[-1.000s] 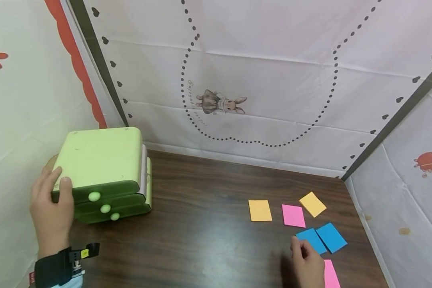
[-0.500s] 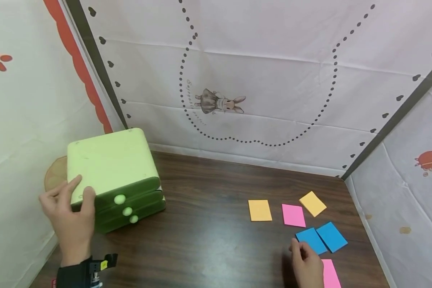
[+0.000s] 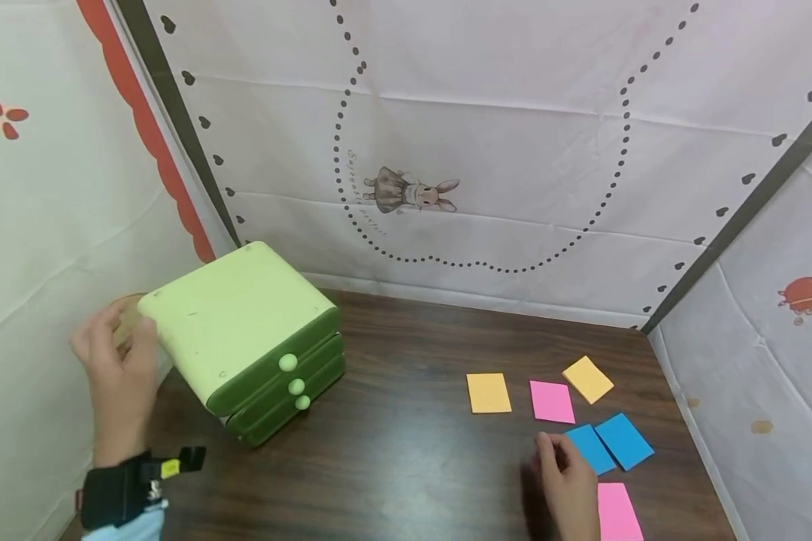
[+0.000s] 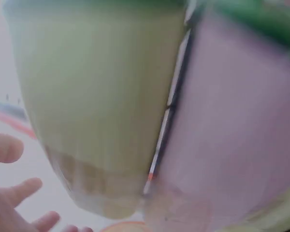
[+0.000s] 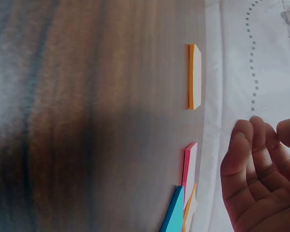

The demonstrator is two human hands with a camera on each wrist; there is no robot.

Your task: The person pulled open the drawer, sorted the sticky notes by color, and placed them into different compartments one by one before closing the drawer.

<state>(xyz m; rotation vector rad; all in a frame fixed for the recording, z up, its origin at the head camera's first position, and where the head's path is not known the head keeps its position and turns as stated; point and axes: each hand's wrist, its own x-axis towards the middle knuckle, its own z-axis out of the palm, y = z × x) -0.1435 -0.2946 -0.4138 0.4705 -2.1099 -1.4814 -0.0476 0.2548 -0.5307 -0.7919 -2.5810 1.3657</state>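
Note:
A light green drawer box (image 3: 237, 323) with three dark green drawer fronts and round knobs (image 3: 287, 363) stands at the left of the dark wooden table, its front angled to the right. My left hand (image 3: 118, 376) is at its back left corner, fingers spread, thumb tip right at the edge. In the left wrist view, blurred side walls of the box (image 4: 96, 96) fill the picture, with the fingertips (image 4: 26, 191) apart from them. My right hand (image 3: 571, 481) hovers loosely curled beside the blue sticky-note pads, holding nothing; its fingers (image 5: 237, 159) show in the right wrist view.
Two yellow pads (image 3: 489, 393), a pink pad (image 3: 551, 401), two blue pads (image 3: 624, 441) and another pink pad (image 3: 619, 511) lie at the right of the table. White printed cloth walls (image 3: 487, 188) enclose the back and sides.
The drawer box has turned anticlockwise, its knobs swinging rightward. My left hand has gone from its front left corner to the back left and come off it. The right hand has shifted slightly left.

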